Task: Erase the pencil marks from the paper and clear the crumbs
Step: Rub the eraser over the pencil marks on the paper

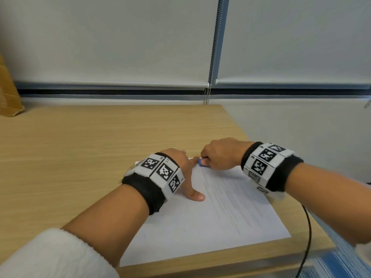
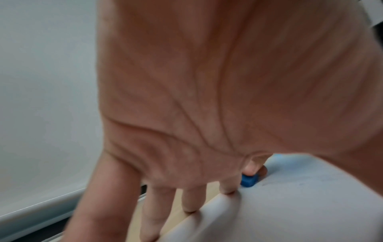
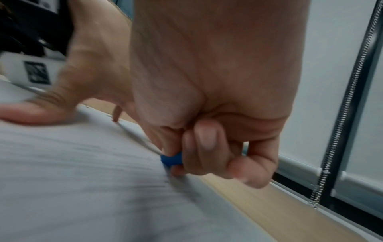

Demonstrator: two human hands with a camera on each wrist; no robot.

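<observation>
A white sheet of paper [image 1: 200,217] lies on the wooden desk [image 1: 90,141], with faint grey pencil lines [image 1: 226,201] across its right half. My left hand [image 1: 185,173] lies flat on the sheet's far left part, fingers spread and straight, fingertips [image 2: 189,208] at the paper's far edge. My right hand [image 1: 218,155] pinches a small blue eraser [image 1: 200,163] against the paper near its far edge, just right of my left index finger. The eraser [image 3: 171,158] shows between my curled right thumb and fingers, and as a blue block [image 2: 249,180] in the left wrist view.
The desk's right edge runs close beside the paper, with a black cable [image 1: 307,233] hanging past it. A brown cardboard piece [image 1: 8,93] stands at the far left. White roller blinds [image 1: 120,37] with a bead chain [image 1: 210,63] hang behind the desk.
</observation>
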